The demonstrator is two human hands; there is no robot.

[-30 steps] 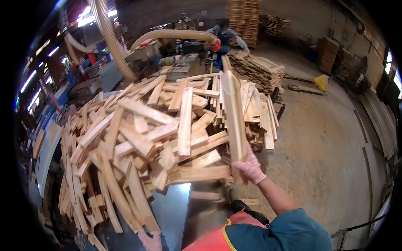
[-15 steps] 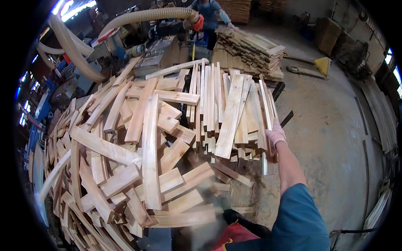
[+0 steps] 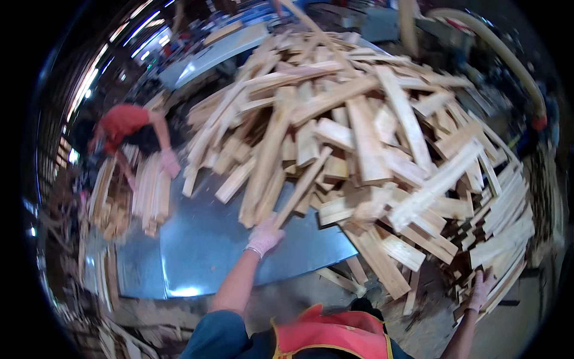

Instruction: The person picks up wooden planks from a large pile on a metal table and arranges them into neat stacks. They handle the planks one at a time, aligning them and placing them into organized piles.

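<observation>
Blur is softening the left hand (image 3: 265,237); its fingers (image 3: 268,223) are not showing whether they are gripping the thin board (image 3: 304,186). The right hand (image 3: 480,290) is also looking blurred, so its contact with the stacked boards (image 3: 507,237) is appearing unclear. The wood pile (image 3: 368,143) is hiding much of the tabletop (image 3: 197,236). The lower edge is cutting off the red apron (image 3: 332,338). A co-worker in red (image 3: 127,122) is appearing blurred.

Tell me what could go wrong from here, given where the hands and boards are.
1. The left hand is at the low end of a board in a loose, crisscrossed pile; disturbing it might make others slide toward the fingers.
2. The right hand is against the right-hand stack; a shifting board could pinch it.
3. A board juts past the table edge and could tip off.
</observation>
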